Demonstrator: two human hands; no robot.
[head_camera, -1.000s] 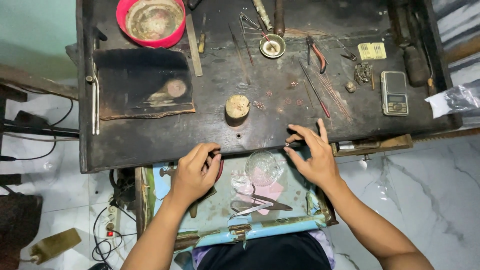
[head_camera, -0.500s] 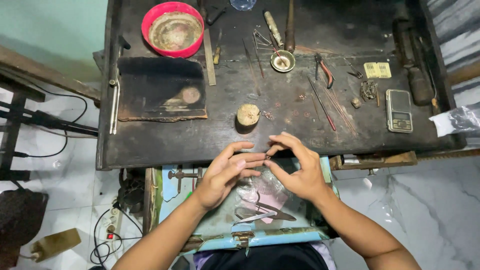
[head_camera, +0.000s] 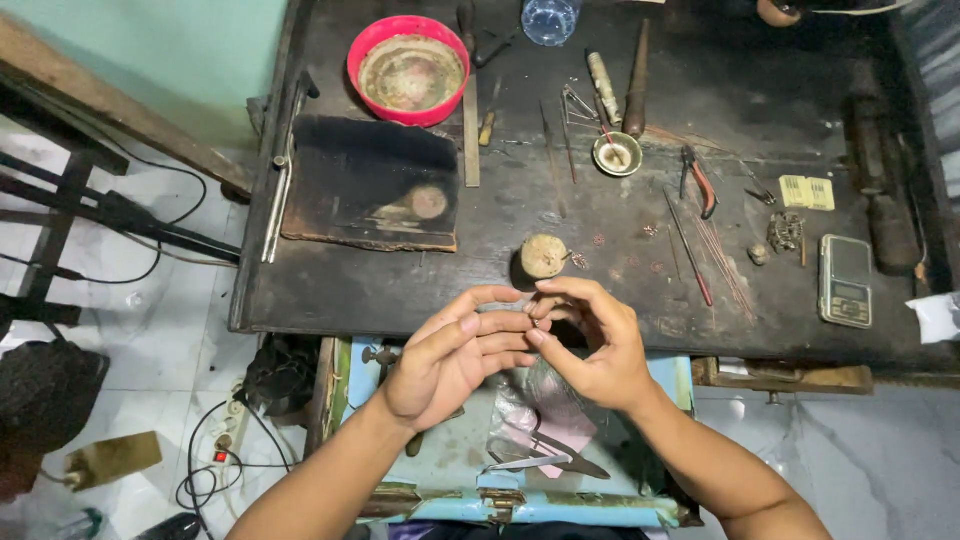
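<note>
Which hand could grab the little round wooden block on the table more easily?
Probably the right hand: its fingertips sit just below the round wooden block. The left hand is lower and farther off.

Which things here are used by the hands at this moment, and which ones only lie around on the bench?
In use:
- left hand and right hand, fingertips meeting over something too small to make out

Lying about:
- red bowl
- small metal cup
- red-handled pliers
- pocket scale
- round wooden block
- shears in the open drawer
</note>
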